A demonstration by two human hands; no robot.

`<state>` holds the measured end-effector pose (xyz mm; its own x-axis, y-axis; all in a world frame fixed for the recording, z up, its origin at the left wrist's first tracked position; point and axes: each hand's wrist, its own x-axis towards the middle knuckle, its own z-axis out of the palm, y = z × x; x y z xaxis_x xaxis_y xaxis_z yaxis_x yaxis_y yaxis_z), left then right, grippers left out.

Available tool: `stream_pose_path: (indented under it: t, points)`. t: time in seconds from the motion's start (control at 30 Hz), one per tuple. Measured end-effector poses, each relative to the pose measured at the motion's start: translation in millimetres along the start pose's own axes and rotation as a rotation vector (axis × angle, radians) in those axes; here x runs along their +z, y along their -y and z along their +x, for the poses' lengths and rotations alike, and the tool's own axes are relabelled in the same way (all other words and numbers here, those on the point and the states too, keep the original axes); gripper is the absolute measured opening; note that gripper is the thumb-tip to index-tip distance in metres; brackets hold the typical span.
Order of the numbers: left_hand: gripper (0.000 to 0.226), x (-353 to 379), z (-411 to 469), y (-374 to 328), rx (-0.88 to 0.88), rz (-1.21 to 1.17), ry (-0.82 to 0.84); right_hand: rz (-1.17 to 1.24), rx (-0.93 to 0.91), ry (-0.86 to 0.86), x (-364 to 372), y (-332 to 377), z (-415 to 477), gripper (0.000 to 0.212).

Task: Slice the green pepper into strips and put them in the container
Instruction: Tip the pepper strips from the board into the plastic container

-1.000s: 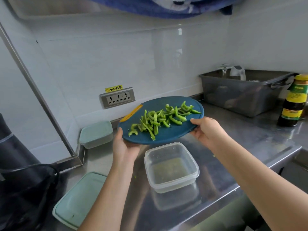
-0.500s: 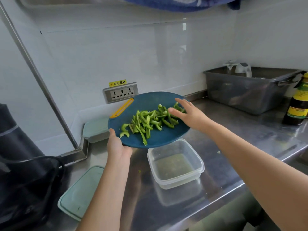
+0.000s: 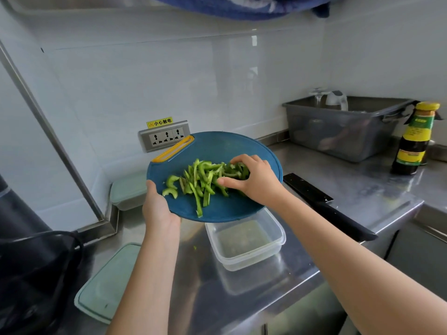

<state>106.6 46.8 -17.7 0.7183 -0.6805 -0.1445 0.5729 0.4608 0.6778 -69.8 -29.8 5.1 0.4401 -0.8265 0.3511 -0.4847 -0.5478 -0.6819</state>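
A round blue cutting board (image 3: 225, 146) with a yellow handle is held in the air, tilted down toward me, above the steel counter. My left hand (image 3: 157, 209) grips its near left edge, thumb on top. Green pepper strips (image 3: 196, 181) lie heaped in the middle of the board. My right hand (image 3: 254, 180) rests on the right side of the heap with fingers curved over the strips. A clear plastic container (image 3: 246, 240) stands on the counter just below the board's lower edge, its far rim hidden by the board.
A black knife (image 3: 321, 201) lies on the counter to the right of the container. A pale green lid (image 3: 101, 284) lies front left, a closed green box (image 3: 125, 189) at the wall. A grey tub (image 3: 343, 126) and a sauce bottle (image 3: 413, 141) stand at the right.
My right hand left the board's right edge and moved onto the pepper strips, pushing them leftward. The board has tilted more and come closer above the container.
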Motion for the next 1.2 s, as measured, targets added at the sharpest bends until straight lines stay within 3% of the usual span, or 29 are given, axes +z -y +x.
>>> stream_pose_path:
  t: [0.33,0.6,1.0,1.2]
  points:
    - [0.036,3.4,-7.2,6.6,-0.040,0.024,-0.017,-0.032,0.161,-0.221,22.0,19.5,-36.6,0.063]
    - [0.036,1.3,-3.8,8.1,-0.031,0.038,0.007,0.037,0.170,-0.247,38.6,25.5,-57.4,0.041]
    - [0.036,-4.2,-0.3,8.3,-0.043,-0.019,-0.015,-0.006,0.077,-0.227,52.7,29.4,-83.2,0.034]
    - [0.035,0.4,-6.0,10.6,-0.052,-0.041,-0.012,-0.003,-0.028,-0.208,44.2,24.0,-91.8,0.050]
